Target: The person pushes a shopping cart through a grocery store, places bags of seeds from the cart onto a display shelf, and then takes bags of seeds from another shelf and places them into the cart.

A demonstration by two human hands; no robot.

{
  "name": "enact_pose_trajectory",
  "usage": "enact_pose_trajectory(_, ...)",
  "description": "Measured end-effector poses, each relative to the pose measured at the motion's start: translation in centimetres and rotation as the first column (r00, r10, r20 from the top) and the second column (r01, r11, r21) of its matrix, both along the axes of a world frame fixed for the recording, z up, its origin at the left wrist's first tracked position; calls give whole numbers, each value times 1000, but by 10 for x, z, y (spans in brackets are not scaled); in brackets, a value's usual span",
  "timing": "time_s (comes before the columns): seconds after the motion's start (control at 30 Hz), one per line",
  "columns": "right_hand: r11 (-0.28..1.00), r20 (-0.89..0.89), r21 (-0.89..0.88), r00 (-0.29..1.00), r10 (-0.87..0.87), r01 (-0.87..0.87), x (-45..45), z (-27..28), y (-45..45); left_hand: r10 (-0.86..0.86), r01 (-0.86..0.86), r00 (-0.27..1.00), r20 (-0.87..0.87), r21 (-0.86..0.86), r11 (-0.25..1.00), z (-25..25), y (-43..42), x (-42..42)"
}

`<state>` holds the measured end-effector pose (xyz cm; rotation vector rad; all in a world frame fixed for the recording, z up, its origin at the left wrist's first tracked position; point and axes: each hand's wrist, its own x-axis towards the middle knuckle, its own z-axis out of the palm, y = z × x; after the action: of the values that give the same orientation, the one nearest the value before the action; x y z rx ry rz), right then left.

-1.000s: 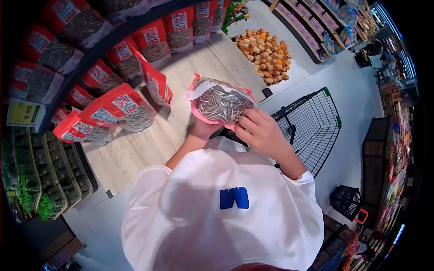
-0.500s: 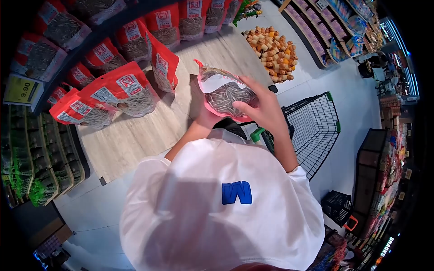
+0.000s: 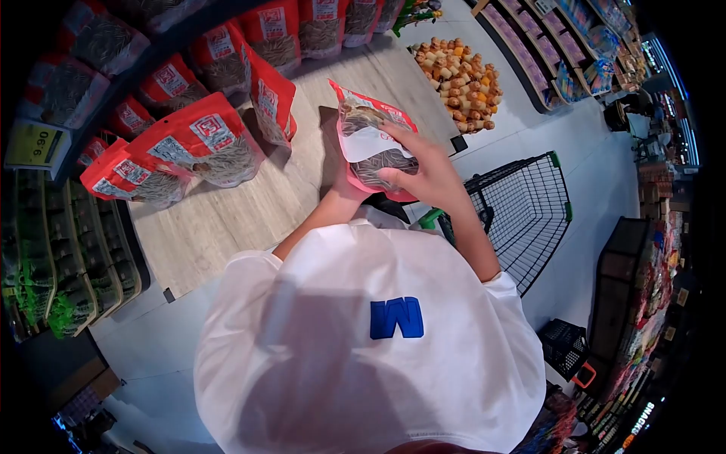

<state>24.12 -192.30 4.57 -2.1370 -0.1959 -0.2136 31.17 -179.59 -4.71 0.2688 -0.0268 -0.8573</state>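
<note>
A red and pink bag of sunflower seeds [image 3: 382,160] with a white label band is held in front of my chest, tilted, its red top pointing away from me. My left hand [image 3: 349,188] grips its lower left side from beneath; most of those fingers are hidden behind the bag. Across the right side of the bag lies my right hand [image 3: 425,168], thumb on the clear window and fingers over the upper edge. To the left, similar red bags [image 3: 215,142] stand on the wooden display surface [image 3: 200,242].
A black shopping cart [image 3: 522,212] is just right of my right arm. Shelved bags [image 3: 272,34] and a yellow price tag [image 3: 38,146] are at the upper left. Corks or similar pieces [image 3: 457,83] are heaped beyond the surface. A black basket [image 3: 563,348] sits lower right.
My right hand has gone from pinching the bag's lower right edge to lying across its right side. The bag has tilted, showing more of its red top and less of the seeds.
</note>
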Motion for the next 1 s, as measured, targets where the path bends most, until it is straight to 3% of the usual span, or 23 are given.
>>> enact_pose_trajectory(0.2,991,-72,135,997,-12,22,-1,-5,4,23,-25,1000,-13,-166,986,0,-1,-3)
enact_pose_trajectory(0.43,996,-11,88,999,-33,34,1,-11,8,24,-34,996,-81,-117,993,-8,0,-1)
enact_pose_trajectory(0.6,991,-49,122,998,-43,49,-1,-10,10,10,-14,1000,-28,-160,987,-21,1,3)
enact_pose_trajectory(0.7,992,-19,106,998,-60,62,-2,-10,12,-23,35,998,59,-204,978,-2,4,3)
enact_pose_trajectory(0.8,997,28,26,997,-77,77,-4,-7,15,-14,18,1000,18,-275,961,-22,2,1)
enact_pose_trajectory(0.93,996,55,-30,995,-87,88,-6,-7,16,-57,56,998,4,-205,977,-23,7,3)
enact_pose_trajectory(1.0,996,52,-29,995,-86,88,-6,-8,17,-104,89,994,-26,-344,935,-16,8,2)
